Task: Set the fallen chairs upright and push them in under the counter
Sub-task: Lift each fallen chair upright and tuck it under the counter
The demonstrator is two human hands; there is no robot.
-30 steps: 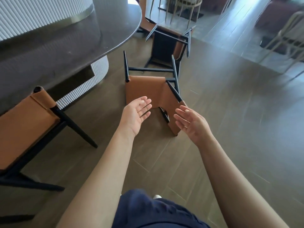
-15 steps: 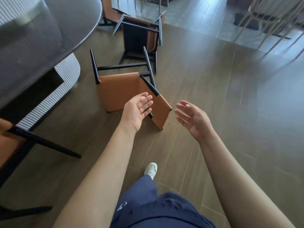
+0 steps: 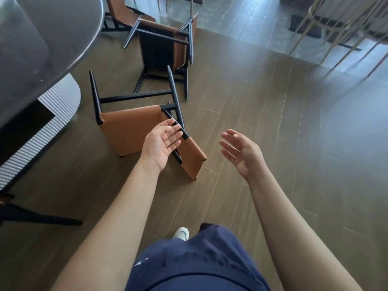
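Lying tipped over on the wood-plank floor point(image 3: 273, 122), the nearest fallen chair point(image 3: 130, 131), tan leather on a black frame, is seen just beyond the left hand point(image 3: 161, 141), spreading from nine to twelve o'clock of it. That hand is held palm-up with its fingers straight and loosely spread, and nothing is gripped; its fingertips overlap a black leg of the chair, and contact cannot be judged. The right hand point(image 3: 241, 154) is likewise held open and empty, its fingers relaxed, at three o'clock of the chair's backrest and clear of it.

A second fallen chair point(image 3: 165, 49) is found at twelve o'clock of the first, with its dark underside turned to the camera; the legs of the two chairs overlap in the view. The dark grey counter point(image 3: 52, 28) is placed at ten o'clock of the scene above a white fluted base point(image 3: 42, 127), and its top is cut off by the left and upper edges.

A third tan chair point(image 3: 123, 11) at eleven o'clock is cropped by the top edge, so its posture cannot be settled. At eight o'clock only a black chair leg point(image 3: 42, 219) is shown. Pale metal chair legs point(image 3: 336, 28) at one o'clock are blurred. Navy shorts point(image 3: 195, 261) and a white shoe point(image 3: 181, 233) are seen at six o'clock.
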